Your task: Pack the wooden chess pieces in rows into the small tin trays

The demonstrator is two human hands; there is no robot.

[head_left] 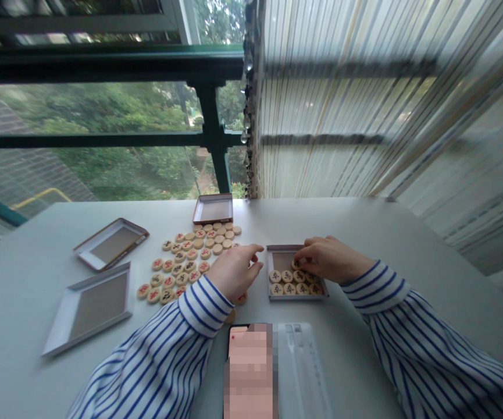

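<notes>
My right hand (327, 257) pinches a round wooden Chinese chess piece (295, 264) over the shallow box (298, 298) on the right. Inside that box, two rows of pieces with black characters lie face up, partly covered by my fingers. My left hand (234, 270) hovers between the box and the loose pieces, thumb and fingers apart, with nothing seen in it. Many loose Chinese chess pieces (189, 267) spread out to its left, some with red characters, some with black, others blank side up. My left hand and sleeve hide part of them.
Two shallow trays, a brown-edged one (112, 243) and a white one (98, 308), lie at the left. Another box part (213, 208) sits at the back. A phone (251, 372) and a translucent case (303, 372) lie at the front. Behind the white table (364, 349) are a railing and string curtain.
</notes>
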